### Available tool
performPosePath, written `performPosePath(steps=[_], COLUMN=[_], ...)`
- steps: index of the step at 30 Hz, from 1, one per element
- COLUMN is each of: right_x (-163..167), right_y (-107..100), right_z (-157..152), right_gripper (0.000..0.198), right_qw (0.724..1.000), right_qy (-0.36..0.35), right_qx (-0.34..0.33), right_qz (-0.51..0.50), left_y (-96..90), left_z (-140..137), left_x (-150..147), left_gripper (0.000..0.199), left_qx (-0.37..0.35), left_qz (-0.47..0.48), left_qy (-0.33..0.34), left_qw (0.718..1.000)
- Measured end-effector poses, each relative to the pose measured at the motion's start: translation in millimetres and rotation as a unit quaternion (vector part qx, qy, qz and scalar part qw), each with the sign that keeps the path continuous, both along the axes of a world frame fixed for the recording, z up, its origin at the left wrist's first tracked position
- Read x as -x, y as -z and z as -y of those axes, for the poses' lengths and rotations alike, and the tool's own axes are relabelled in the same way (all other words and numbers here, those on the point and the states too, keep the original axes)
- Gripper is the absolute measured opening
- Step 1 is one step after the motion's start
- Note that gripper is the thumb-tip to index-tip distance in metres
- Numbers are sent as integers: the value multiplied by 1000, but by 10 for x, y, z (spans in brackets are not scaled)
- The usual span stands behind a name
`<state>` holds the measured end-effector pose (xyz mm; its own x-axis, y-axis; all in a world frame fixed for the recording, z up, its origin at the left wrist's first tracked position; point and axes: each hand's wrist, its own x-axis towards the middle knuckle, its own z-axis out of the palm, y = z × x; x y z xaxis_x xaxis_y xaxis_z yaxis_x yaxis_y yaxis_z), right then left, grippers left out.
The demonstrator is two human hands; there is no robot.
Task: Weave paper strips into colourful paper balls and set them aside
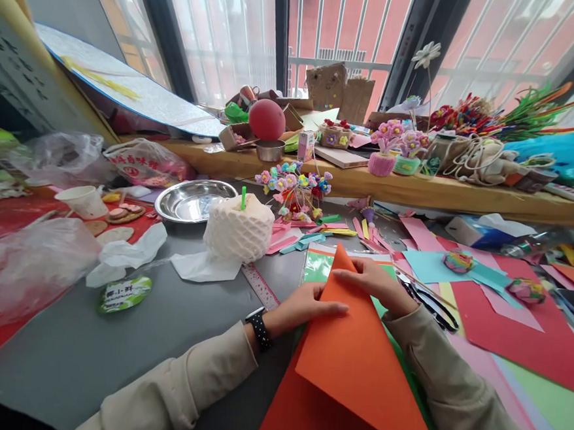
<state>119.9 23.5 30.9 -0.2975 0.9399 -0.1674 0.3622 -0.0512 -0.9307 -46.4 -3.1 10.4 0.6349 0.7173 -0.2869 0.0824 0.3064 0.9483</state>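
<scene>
A large sheet of orange paper (350, 357) is folded over on itself, its fold rising to a narrow point at the far end. My left hand (310, 306) grips its left edge, thumb on top and the other fingers hidden beneath. Close to the pointed tip, my right hand (373, 281) pinches the paper from the right side. Under it lies a plastic packet of green paper (317, 267). Black-handled scissors (431, 304) rest just right of my right forearm. A pink ruler (261, 288) lies left of the packet.
A coconut (239, 228) in white foam netting, with a green straw, stands beside a steel plate (194, 202). Paper strips and a flower bunch (296, 189) sit behind the hands. Red paper (515, 323) covers the right side. A wooden ledge (212, 162) holding crafts runs along the windows.
</scene>
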Motion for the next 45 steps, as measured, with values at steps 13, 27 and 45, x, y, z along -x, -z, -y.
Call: performPosePath(steps=[13, 27, 45], right_x=[-56, -130, -239], right_y=[37, -99, -98], right_z=[101, 118, 99], right_gripper=[34, 36, 33], right_qw=[983, 995, 992], right_qy=[59, 26, -80], right_qx=[61, 33, 58], right_qz=[-162, -85, -76], left_y=[-24, 22, 43], left_z=[36, 41, 37], left_x=[36, 16, -5], left_gripper=[47, 47, 42], left_qx=[-7, 11, 53], left_qz=[-11, -6, 7], left_qy=[88, 11, -41], left_qw=[996, 1000, 998])
